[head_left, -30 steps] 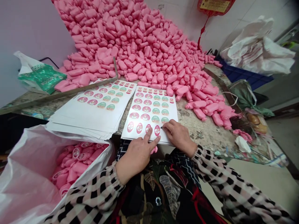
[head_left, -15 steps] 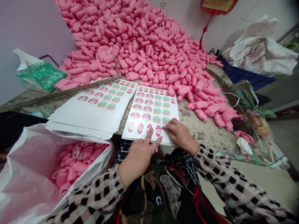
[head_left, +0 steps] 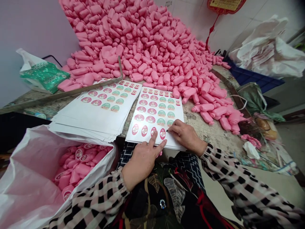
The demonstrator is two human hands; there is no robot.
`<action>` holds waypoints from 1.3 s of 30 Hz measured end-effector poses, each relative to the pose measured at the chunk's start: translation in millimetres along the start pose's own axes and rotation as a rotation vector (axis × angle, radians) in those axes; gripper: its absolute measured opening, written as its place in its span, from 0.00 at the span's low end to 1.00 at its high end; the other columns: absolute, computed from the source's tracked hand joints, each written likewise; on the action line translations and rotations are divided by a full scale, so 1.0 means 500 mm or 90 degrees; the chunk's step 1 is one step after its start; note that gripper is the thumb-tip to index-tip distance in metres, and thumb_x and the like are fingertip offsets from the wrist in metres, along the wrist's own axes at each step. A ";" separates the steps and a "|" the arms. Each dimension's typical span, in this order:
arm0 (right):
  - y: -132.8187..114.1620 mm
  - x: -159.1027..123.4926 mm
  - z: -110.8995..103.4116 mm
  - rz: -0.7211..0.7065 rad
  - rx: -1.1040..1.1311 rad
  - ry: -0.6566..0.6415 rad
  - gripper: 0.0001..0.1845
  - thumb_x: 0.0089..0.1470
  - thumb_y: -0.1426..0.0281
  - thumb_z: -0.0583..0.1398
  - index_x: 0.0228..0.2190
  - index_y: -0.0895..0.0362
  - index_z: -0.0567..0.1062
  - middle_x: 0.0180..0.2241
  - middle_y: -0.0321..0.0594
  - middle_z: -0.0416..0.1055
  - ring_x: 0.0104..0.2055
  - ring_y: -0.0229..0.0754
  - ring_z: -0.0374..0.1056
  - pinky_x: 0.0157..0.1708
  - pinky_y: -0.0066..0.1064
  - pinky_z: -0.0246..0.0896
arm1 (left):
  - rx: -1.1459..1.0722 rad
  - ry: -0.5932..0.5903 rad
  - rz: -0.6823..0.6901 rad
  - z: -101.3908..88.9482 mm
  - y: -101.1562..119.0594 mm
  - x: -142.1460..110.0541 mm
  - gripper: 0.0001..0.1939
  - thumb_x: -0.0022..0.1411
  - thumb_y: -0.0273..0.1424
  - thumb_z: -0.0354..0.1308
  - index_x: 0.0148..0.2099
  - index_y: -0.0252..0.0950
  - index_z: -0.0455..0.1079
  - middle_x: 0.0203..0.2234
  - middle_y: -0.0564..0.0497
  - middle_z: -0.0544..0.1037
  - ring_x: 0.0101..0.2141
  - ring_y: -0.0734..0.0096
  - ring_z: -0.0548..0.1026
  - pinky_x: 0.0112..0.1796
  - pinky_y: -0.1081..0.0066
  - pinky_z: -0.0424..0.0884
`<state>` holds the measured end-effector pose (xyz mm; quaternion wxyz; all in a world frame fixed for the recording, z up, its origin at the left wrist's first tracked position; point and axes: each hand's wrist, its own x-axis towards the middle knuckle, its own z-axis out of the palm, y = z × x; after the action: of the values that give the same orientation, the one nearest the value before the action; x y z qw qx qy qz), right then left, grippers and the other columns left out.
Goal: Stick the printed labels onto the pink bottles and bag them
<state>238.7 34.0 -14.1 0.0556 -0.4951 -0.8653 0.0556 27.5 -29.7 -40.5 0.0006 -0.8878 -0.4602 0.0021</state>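
Well, a huge heap of pink plastic bottles (head_left: 143,47) slopes up against the wall and spills across a worn desk (head_left: 205,133). At the lower left, a white plastic sack (head_left: 28,162) stands open, holding more bottles (head_left: 76,168) with oval labels on them. Farther right, a white bag (head_left: 267,54) sits over a blue crate (head_left: 252,73). Beside the sack, a stack of sticker sheets (head_left: 95,121) lies on the desk, with a single sheet (head_left: 154,105) just right of it. The left hand (head_left: 143,162) rests on that sheet, its fingers (head_left: 152,143) spread, the index tip on a pink oval sticker (head_left: 153,129). The right hand (head_left: 187,136) lies beside it, its fingers (head_left: 176,127) drawn together near the next oval (head_left: 162,134); a small dark tip shows there, too small to tell what it is.
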 end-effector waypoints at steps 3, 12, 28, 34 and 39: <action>-0.008 0.002 -0.011 -0.009 -0.039 -0.020 0.12 0.58 0.72 0.52 0.40 0.55 0.74 0.39 0.41 0.66 0.35 0.38 0.63 0.31 0.28 0.53 | -0.008 0.000 0.004 -0.002 -0.001 0.000 0.32 0.63 0.30 0.49 0.66 0.50 0.44 0.65 0.34 0.42 0.36 0.62 0.73 0.34 0.64 0.65; -0.018 0.007 -0.020 0.019 -0.037 -0.030 0.13 0.59 0.70 0.51 0.39 0.54 0.75 0.38 0.40 0.67 0.33 0.37 0.63 0.29 0.28 0.51 | -0.005 -0.011 -0.003 -0.002 0.001 0.000 0.32 0.63 0.31 0.49 0.66 0.51 0.43 0.65 0.35 0.43 0.36 0.63 0.73 0.34 0.64 0.65; -0.031 0.003 -0.023 0.045 -0.057 -0.028 0.14 0.61 0.67 0.49 0.36 0.54 0.75 0.36 0.40 0.68 0.32 0.37 0.64 0.28 0.29 0.50 | 0.007 -0.012 -0.013 0.003 0.002 0.001 0.34 0.62 0.32 0.51 0.66 0.52 0.42 0.65 0.37 0.43 0.33 0.63 0.72 0.33 0.63 0.65; -0.031 -0.007 -0.012 0.046 -0.020 -0.021 0.13 0.61 0.67 0.50 0.36 0.54 0.74 0.36 0.39 0.68 0.32 0.36 0.64 0.29 0.28 0.51 | 0.003 -0.006 -0.014 0.002 0.003 0.001 0.33 0.62 0.32 0.51 0.66 0.53 0.43 0.65 0.37 0.44 0.33 0.64 0.72 0.33 0.63 0.66; -0.043 -0.029 0.003 0.075 0.034 0.003 0.12 0.60 0.68 0.51 0.37 0.54 0.74 0.37 0.39 0.68 0.34 0.37 0.65 0.30 0.27 0.52 | -0.005 -0.004 -0.013 0.001 0.003 0.000 0.33 0.62 0.31 0.50 0.66 0.53 0.43 0.65 0.37 0.44 0.34 0.63 0.72 0.33 0.63 0.66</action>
<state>227.7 10.7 -12.9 0.0672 -0.5433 -0.8329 0.0809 28.6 -30.4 -40.8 -0.0043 -0.8831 -0.4691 0.0031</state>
